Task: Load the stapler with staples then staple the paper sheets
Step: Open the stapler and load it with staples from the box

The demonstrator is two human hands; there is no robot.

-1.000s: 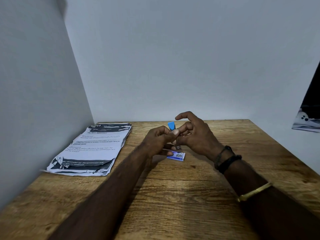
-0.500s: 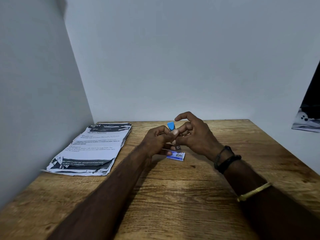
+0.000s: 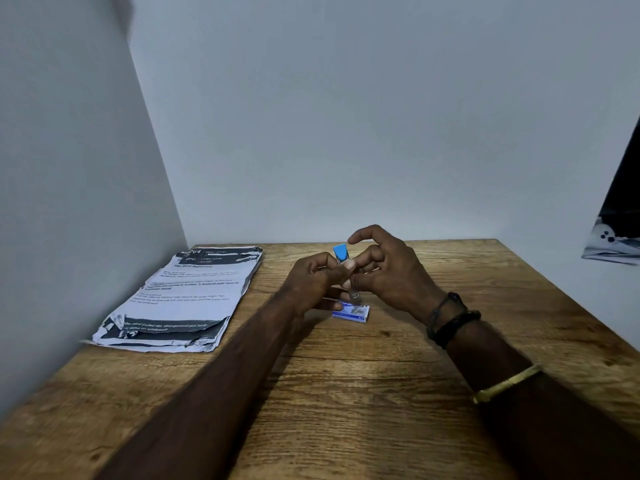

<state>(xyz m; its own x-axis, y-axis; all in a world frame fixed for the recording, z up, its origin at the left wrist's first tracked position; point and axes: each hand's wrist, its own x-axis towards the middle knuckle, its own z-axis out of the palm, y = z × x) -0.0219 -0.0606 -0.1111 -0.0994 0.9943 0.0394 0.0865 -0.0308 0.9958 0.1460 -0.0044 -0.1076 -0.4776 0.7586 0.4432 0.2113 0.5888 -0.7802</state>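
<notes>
A small blue stapler stands almost upright between my two hands above the wooden table, its metal part hanging down below them. My left hand is closed around it from the left. My right hand pinches it from the right with thumb and middle fingers, index finger raised and curled. Just under the hands a small blue-and-white staple box lies flat on the table. A stack of printed paper sheets with ragged edges rests at the left, apart from both hands.
Pale walls close off the table on the left and at the back. A dark object with a white pattern shows at the right edge. Dark and gold bracelets circle my right wrist.
</notes>
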